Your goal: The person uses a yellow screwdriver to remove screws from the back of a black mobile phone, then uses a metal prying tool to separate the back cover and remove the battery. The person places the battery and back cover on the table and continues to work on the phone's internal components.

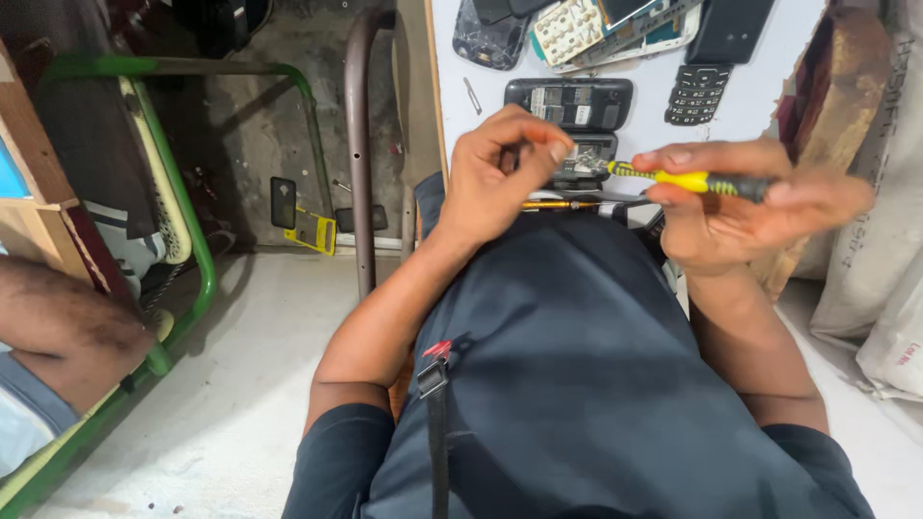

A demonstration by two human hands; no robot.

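hands [615, 183], screwdriver [687, 180] lying crosswise, tip pointing left

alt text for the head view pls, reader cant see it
Seen from above, a person's right hand holds a yellow-handled screwdriver to a small opened phone that the left hand steadies at the edge of a white table. More phones and phone parts lie scattered further up the table.
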